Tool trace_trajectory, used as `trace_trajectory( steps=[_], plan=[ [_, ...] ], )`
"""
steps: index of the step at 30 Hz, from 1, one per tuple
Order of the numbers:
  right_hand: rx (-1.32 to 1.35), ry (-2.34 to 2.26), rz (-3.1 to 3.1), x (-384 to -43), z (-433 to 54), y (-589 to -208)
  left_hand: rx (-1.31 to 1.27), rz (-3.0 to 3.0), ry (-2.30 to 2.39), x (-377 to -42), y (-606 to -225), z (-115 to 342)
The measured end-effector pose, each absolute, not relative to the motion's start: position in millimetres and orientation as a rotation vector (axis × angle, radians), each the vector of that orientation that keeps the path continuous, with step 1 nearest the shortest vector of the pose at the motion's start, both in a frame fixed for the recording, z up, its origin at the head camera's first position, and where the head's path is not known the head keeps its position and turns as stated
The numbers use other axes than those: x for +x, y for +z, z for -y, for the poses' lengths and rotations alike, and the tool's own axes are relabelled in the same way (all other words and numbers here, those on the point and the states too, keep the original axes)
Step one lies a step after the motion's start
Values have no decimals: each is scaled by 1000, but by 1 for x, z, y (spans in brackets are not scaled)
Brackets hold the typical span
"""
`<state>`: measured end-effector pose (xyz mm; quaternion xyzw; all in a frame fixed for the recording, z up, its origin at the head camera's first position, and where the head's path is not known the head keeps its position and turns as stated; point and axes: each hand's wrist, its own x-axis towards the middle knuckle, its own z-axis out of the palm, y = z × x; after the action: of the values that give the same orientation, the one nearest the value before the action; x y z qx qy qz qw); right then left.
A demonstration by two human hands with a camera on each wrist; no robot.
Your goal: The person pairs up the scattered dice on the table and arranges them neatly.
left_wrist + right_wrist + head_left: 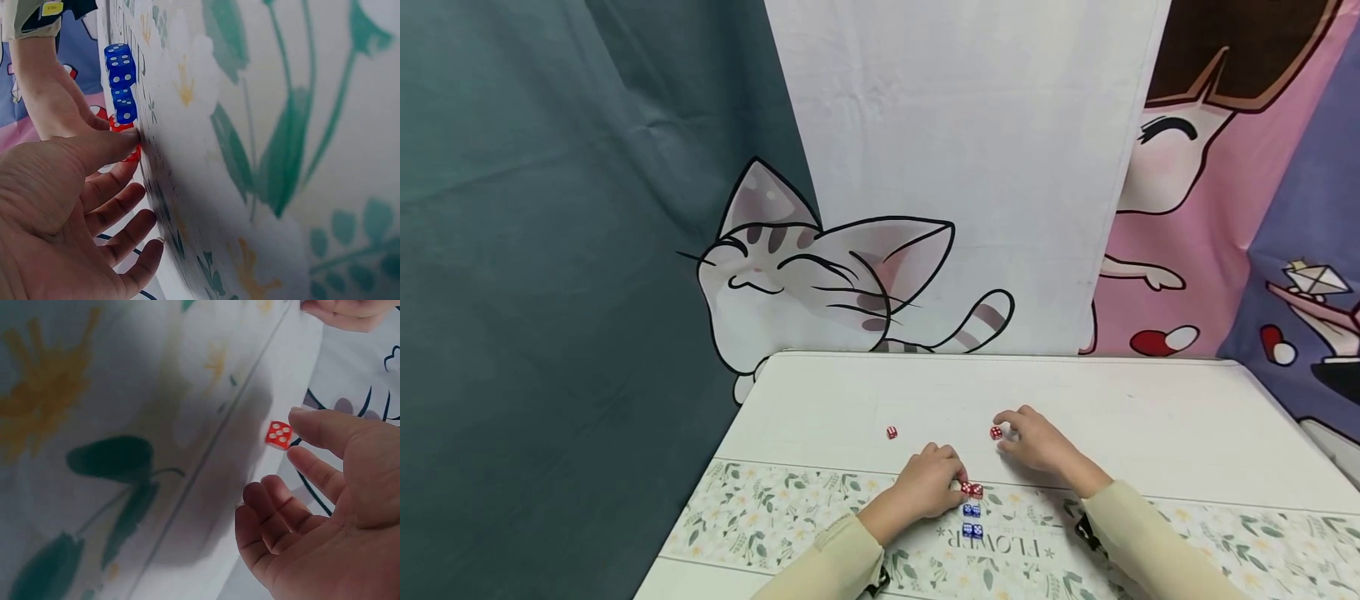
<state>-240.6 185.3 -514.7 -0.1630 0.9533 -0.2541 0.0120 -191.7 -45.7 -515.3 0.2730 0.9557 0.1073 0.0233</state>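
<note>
My left hand [931, 482] pinches a red die [966, 488] between thumb and forefinger; its other fingers are spread in the left wrist view. A second red die [977, 492] sits right beside that one. Nearer to me on the table are two pairs of blue dice, one pair [972, 511] behind the other pair [972, 531]. My right hand [1037, 442] reaches toward another red die [996, 433], thumb and forefinger parted on either side of it. In the right wrist view this die [279, 434] shows five white pips just beyond the fingertips.
Farther left on the white table [1150, 408] lies a lone red die [892, 432]. A flower-printed band with lettering [1007, 546] crosses the tabletop. Behind the far edge hangs a cloth backdrop [1000, 167] with a cartoon cat.
</note>
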Motion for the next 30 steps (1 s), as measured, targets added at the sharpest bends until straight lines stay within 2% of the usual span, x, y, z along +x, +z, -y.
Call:
trace_trajectory(
  steps=[17,30],
  plan=[
    [-445,-740,-2991,-251,-181,-525,857,-2966,323,-192,-514,46],
    [-502,-705,-3024,-237,-174,-524,863,-2970,329,-192,-515,46]
  ],
)
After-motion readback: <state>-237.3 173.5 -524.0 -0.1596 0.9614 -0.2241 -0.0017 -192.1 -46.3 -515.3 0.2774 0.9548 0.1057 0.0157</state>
